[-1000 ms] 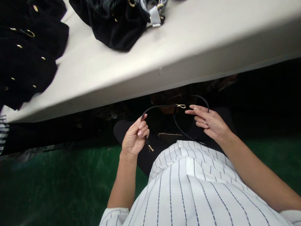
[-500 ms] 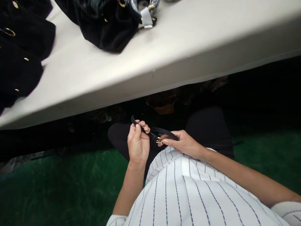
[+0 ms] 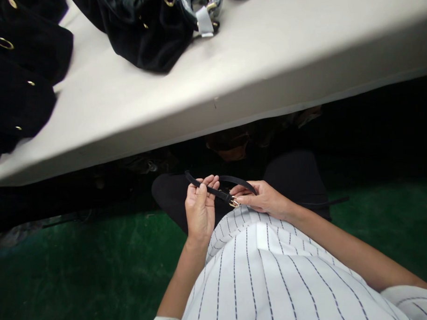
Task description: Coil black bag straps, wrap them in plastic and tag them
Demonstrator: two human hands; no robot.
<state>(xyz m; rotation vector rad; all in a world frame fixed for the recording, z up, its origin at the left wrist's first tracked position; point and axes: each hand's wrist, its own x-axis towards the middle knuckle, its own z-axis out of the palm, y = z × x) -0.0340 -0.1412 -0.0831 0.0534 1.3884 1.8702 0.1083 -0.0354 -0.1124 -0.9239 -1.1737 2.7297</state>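
Observation:
A thin black strap (image 3: 217, 192) with a gold buckle (image 3: 233, 202) lies between my hands, above my lap. My left hand (image 3: 201, 204) pinches it between thumb and fingers, and one end sticks out past the thumb to the upper left. My right hand (image 3: 260, 198) is closed on the strap at the buckle, its thumb and fingers against the metal. Part of the strap bows in a loop behind the fingers of both hands. The far end of the loop is hidden in my right hand.
A pale covered table (image 3: 265, 41) stretches across in front of me, its edge just beyond my knees. Black bags (image 3: 149, 36) with gold fittings rest on it, more black pieces (image 3: 18, 87) at the left. Dim items lie under the table, over a green floor (image 3: 108, 271).
My hands have spread slightly apart. My left hand has turned more open-palmed, and more of the strap now shows straight between it and the buckle.

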